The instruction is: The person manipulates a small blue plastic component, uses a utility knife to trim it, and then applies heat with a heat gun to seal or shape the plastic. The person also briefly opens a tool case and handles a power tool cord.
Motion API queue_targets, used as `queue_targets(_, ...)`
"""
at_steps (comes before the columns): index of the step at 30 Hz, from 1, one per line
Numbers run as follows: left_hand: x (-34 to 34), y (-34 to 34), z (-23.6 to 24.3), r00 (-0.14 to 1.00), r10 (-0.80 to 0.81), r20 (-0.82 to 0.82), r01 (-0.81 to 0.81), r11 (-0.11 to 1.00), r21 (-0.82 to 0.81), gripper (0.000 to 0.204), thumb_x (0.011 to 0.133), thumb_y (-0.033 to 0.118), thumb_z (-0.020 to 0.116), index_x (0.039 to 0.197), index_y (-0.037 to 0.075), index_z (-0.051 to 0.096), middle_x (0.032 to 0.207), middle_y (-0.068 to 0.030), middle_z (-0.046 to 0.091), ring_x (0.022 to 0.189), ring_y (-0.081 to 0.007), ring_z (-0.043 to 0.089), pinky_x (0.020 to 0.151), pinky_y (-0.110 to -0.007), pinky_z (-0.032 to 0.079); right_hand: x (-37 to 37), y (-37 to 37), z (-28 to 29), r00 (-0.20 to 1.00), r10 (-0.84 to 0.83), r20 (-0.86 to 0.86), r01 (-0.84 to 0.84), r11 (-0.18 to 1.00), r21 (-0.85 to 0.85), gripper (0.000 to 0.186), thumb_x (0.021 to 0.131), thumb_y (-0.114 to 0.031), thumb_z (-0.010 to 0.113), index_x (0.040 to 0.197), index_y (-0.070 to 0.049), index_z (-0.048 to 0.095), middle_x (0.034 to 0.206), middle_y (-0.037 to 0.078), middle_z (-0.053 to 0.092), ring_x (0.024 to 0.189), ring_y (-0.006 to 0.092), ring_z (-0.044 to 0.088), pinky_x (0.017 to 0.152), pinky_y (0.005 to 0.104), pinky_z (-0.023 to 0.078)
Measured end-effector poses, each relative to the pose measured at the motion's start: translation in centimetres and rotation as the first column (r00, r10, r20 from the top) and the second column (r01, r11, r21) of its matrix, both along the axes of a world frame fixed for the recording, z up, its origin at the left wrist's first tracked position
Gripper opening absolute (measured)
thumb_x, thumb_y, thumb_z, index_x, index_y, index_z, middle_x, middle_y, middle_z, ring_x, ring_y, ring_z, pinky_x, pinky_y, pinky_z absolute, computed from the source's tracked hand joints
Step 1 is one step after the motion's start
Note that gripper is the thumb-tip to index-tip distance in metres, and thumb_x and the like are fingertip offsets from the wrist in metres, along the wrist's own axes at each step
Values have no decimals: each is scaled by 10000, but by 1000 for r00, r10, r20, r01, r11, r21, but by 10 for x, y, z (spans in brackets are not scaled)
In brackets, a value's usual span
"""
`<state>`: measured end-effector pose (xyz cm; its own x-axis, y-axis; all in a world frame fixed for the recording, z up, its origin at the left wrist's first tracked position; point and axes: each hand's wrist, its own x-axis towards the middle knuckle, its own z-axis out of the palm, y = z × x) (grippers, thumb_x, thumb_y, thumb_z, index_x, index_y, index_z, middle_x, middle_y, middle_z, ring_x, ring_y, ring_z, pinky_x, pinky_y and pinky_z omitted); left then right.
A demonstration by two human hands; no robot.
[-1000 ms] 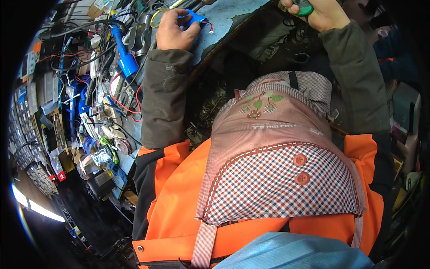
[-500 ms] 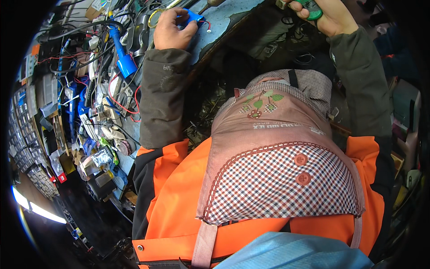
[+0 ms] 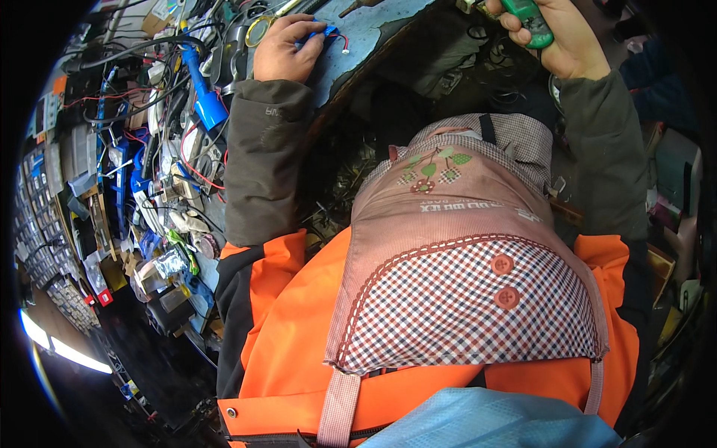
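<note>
As the right hand [image 3: 573, 43] grips a rounded green tool [image 3: 533, 24], the left hand [image 3: 284, 52] pinches a blue block [image 3: 329, 30], best held still.

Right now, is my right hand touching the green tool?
Touching. The head view shows your right hand curled around the green tool, with bent fingers against its edge and no gap between them.

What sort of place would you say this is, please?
Probably an electronics workshop: the blue worktop is crowded with clutter, a small blue part with thin wires lies at the left hand, and what look like small parts drawers stand leftward.
</note>
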<state>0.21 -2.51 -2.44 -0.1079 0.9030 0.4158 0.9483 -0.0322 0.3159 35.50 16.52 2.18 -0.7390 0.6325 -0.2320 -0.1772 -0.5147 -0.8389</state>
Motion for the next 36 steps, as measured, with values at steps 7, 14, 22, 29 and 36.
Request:
queue_targets(7, -9, 3, 12, 993, -114, 9, 115, 990, -77, 233, 939, 141, 743, 1166, 125, 796, 1234, -56, 734, 1119, -254, 707, 952, -335, 555, 2, -8, -1, 1000, 16, 4, -15, 997, -81, 211, 1001, -231, 664, 1000, -23, 700, 811, 81, 710, 571, 118, 630, 452, 229, 487)
queue_targets(14, -10, 3, 16, 992, -122, 5, 122, 987, -106, 256, 931, 192, 768, 1169, 101, 790, 1228, -62, 736, 1113, -251, 710, 948, -338, 555, 4, -12, -24, 1000, 6, 11, -4, 986, -164, 221, 1015, -231, 645, 1049, -20, 701, 809, 95, 714, 583, 132, 640, 460, 236, 500)
queue_targets(22, 5, 6, 10, 1000, -5, 1, 5, 999, -32, 312, 835, 241, 789, 1110, 97, 807, 1195, -64, 750, 1062, -255, 728, 917, -346, 573, 8, -15, -43, 998, -41, -47, 28, 966, -257, 205, 1034, -218, 612, 1100, -40, 690, 822, 113, 726, 601, 158, 660, 468, 259, 515)
queue_targets(29, 25, 5, -4, 987, 131, -89, -120, 986, 120, 289, 794, 226, 804, 1051, 96, 814, 1156, -82, 763, 1050, -272, 739, 922, -359, 581, 7, -22, -43, 997, -54, -58, 35, 959, -282, 188, 1034, -212, 608, 1078, -47, 684, 820, 116, 724, 597, 164, 654, 464, 261, 504)
queue_targets(36, 37, 8, -10, 974, 182, -137, -147, 961, 233, 241, 765, 220, 784, 973, 97, 771, 1005, -101, 747, 864, -314, 732, 793, -391, 601, 8, -25, -47, 994, -49, -101, 14, 946, -325, 174, 1028, -206, 613, 1070, -50, 677, 824, 127, 724, 599, 168, 662, 457, 259, 498)
